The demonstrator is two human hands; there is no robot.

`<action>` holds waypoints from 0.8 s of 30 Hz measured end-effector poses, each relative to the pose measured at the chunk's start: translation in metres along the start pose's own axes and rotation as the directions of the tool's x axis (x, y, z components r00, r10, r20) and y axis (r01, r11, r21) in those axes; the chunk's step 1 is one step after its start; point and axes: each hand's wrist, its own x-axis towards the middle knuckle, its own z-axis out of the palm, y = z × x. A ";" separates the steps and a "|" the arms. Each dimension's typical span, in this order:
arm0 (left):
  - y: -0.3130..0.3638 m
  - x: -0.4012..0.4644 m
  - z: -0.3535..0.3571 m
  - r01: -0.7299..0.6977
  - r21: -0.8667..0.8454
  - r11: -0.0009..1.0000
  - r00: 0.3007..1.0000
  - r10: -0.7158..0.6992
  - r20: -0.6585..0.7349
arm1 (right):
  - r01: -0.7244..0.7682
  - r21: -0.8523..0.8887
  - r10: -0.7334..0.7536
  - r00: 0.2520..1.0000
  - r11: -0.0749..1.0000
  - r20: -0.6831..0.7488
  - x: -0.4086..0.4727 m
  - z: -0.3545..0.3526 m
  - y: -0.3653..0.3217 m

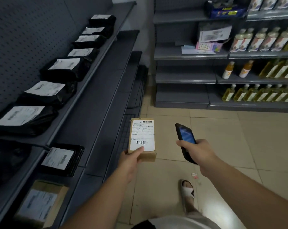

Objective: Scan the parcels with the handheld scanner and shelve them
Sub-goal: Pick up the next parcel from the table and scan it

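Brown cardboard parcel (pixel 142 139) held over the tiled floor (pixel 230 146), long axis pointing away, white label up with 2 barcodes; small print too fine to read. Gripped at its near end by the left hand (pixel 131 158), thumb pressed on the label. Black scanner (pixel 185 140) clasped in the right hand (pixel 197 152), lit screen up, tip aimed forward-left, just beside the parcel. Black bagged parcels (pixel 62 68) in a row on the grey shelves (pixel 97 90) at left; bottles (pixel 255 95) on racks beyond.

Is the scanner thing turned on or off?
On. The handheld scanner in the right hand has a screen glowing blue, tilted toward the cardboard parcel held in the left hand.
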 end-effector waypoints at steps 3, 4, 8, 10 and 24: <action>0.018 0.027 0.026 0.009 -0.061 0.998 0.999 -0.011 -0.044 | 0.011 -0.045 -0.008 0.999 0.999 0.054 0.049 -0.003 -0.030; 0.024 0.034 0.035 0.013 -0.078 0.997 0.998 -0.018 -0.060 | 0.012 -0.060 -0.007 0.997 0.998 0.074 0.065 -0.005 -0.042; 0.050 0.054 0.066 -0.010 -0.177 0.984 0.989 -0.017 -0.147 | 0.045 -0.128 -0.025 0.987 0.991 0.156 0.116 -0.008 -0.093; 0.060 0.063 0.073 -0.023 -0.228 0.973 0.982 -0.020 -0.187 | 0.064 -0.160 -0.032 0.980 0.985 0.196 0.137 -0.004 -0.115; 0.100 0.119 0.019 -0.156 -0.507 0.848 0.881 -0.112 -0.460 | 0.225 -0.359 -0.027 0.877 0.906 0.481 0.198 0.135 -0.196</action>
